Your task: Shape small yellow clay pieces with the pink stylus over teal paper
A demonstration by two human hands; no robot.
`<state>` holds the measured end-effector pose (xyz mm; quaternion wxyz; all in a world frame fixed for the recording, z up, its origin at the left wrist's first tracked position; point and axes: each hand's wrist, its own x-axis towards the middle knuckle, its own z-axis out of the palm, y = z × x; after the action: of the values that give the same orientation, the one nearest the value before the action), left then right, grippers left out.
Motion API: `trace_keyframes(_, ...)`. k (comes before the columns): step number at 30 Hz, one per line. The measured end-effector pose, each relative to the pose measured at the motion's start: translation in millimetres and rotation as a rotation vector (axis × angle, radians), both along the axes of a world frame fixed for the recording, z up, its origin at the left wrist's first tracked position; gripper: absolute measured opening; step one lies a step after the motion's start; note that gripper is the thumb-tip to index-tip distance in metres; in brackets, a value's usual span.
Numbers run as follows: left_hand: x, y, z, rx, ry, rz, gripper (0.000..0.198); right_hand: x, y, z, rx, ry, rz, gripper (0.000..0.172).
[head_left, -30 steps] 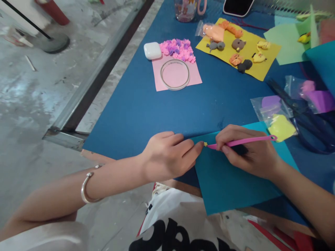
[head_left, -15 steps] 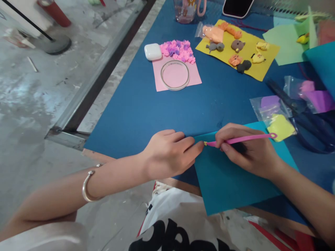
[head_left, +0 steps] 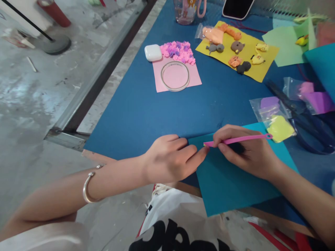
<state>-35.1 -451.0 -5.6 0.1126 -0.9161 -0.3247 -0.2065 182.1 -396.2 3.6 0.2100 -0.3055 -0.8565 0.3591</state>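
Observation:
My right hand [head_left: 243,150] is closed round a slim pink clay-modelling tool [head_left: 247,139], its looped end toward the right. The tool's tip meets the fingertips of my left hand [head_left: 175,157], which is closed with its fingers curled. A tiny yellow speck shows at that tip; whatever else the left fingers pinch is hidden beneath them. Both hands are over a teal foam sheet [head_left: 235,191] at the table's near edge. Just beyond my right hand lies a bagged lump of yellow-green clay [head_left: 281,129].
Dark scissors [head_left: 298,109] and bagged purple clay [head_left: 270,103] lie to the right. Small clay animals rest on a yellow sheet [head_left: 250,71]. A tape ring [head_left: 162,82], pink clay flowers [head_left: 180,50] and a white case [head_left: 153,53] sit farther left. Behind stand a cup [head_left: 184,14] and a phone [head_left: 237,7].
My left hand has shifted slightly down and right, its fingertips now just under the tool's tip. The tool has moved a little left, and less of the yellow bit shows.

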Motion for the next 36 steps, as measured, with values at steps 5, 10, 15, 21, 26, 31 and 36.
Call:
trace_keyframes(5, 0, 0, 0.4, -0.022, 0.022, -0.007, 0.023, -1, 1, -0.5, -0.053, -0.015, -0.023, 0.009)
trace_keyframes(10, 1, 0, 0.9, -0.018, 0.019, -0.004, 0.019, 0, 2, 0.0, -0.205, 0.016, -0.081, 0.009)
trace_keyframes(15, 1, 0, 1.1, -0.017, 0.025, 0.011, 0.015, 0, 3, 2.3, -0.216, 0.061, -0.117, 0.015)
trace_keyframes(21, 1, -1, 0.3, -0.056, -0.008, 0.014, 0.016, -4, 0, -0.7, -0.068, 0.043, -0.001, 0.014)
trace_keyframes(26, 1, 0, 0.2, -0.051, -0.022, 0.008, 0.013, -9, 2, -0.7, -0.088, 0.001, -0.017, 0.014)
trace_keyframes(31, 1, 0, 0.9, -0.053, -0.024, 0.011, 0.013, -11, 5, 1.1, -0.175, -0.027, -0.003, 0.014)
trace_keyframes(36, 2, -1, 1.1, -0.05, -0.036, 0.029, 0.009, -10, 5, 0.2, -0.176, -0.04, 0.008, 0.014)
